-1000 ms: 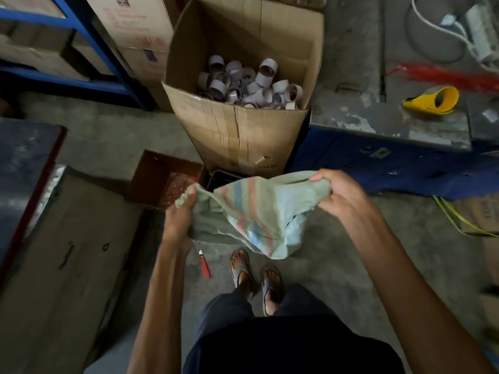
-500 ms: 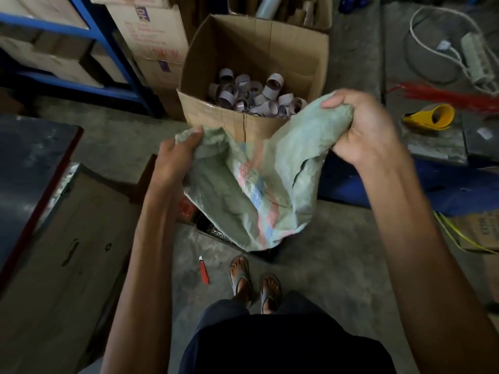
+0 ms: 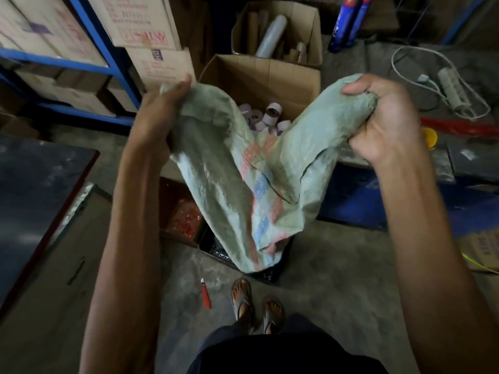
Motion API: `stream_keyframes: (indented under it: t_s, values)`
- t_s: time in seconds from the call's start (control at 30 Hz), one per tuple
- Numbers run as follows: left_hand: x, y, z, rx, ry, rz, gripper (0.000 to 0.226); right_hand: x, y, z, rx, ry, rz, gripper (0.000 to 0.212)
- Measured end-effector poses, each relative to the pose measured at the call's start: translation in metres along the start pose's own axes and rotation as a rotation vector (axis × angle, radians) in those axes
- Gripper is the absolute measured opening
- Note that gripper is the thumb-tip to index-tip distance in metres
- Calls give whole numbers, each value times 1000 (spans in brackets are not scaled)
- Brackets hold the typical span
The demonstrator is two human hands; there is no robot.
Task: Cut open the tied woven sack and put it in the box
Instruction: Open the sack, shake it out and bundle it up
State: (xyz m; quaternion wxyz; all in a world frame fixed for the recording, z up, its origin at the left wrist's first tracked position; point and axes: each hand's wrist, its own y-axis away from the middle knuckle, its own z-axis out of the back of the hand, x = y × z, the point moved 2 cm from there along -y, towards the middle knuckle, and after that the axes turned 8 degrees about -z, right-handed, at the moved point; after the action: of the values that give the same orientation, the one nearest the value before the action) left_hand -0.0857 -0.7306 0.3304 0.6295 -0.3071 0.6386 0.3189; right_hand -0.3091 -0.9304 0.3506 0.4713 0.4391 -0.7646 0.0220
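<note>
Head view: left hand (image 3: 162,112) and right hand (image 3: 386,120) clench sack (image 3: 243,168) in their fingers, now raised and spread at box (image 3: 264,74), so drop-in looks next.

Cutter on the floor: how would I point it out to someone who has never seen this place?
Find the big open cardboard box of paper cores, then drop to the concrete floor by the person's sandalled feet. Just left of them lies the cutter: a slim red stick with a white tip, alone on bare floor.
</note>
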Motion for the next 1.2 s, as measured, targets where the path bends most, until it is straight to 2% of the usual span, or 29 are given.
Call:
stream_keyframes:
  t_s: [0.1, 0.17, 0.23, 0.37, 0.4, 0.5, 0.53, 0.63, 0.7, 0.77, 0.83, 0.87, 0.93, 1.07, 1.13, 1.2]
  values:
    - [-20, -12, -4, -37, -35, 7, 46, 12, 6, -19, -9, 13, 27, 37]
    - [-29, -11, 0, -17, 7, -24, 50, 20, 13, -17, 4, 10, 96, 42]
    - [-38, -10, 3, -9, 66, -51, 53, 28, 19, -16, -1, 42, 170, 40]
    - [-54, -1, -11, -23, 71, -64, 48, 35, 29, -24, -63, 108, 198, 30]
    - [-56, 2, -11, -31, 90, -94, 48, 36, 33, -25, -42, 101, 215, 28]
    - [-74, 7, -2, -14, 374, -191, 43, 58, 51, -29, 112, -8, 300, 21]
    - [-83, 3, -1, -5, 385, -221, 39, 68, 51, -33, 146, -17, 311, 22]
    - [-105, -10, -17, -9, 86, -236, 28, 85, 30, -47, 30, 122, 246, 19]
    - [-107, -16, -30, -74, 0, -200, 23, 84, 17, -56, -50, 216, 144, 9]
    - [-111, -16, -33, -122, 81, -198, 35, 89, 16, -59, -62, 247, 156, 10]
    - [-123, -20, -29, -124, 251, -277, 49, 104, 21, -61, 45, 247, 257, 21]
    - [-129, -22, -27, -122, 320, -318, 49, 111, 23, -62, 94, 256, 286, 23]
    - [-142, -24, -29, -116, 407, -367, 43, 119, 19, -67, 105, 302, 279, 14]
    - [-151, -21, -41, -122, 447, -331, 32, 125, 12, -78, -60, 400, 249, 11]
    - [-157, -18, -34, -88, 492, -359, 20, 134, 20, -80, -26, 403, 301, 10]
    - [-176, -14, -22, -62, 556, -453, 14, 152, 32, -82, 87, 344, 376, 11]
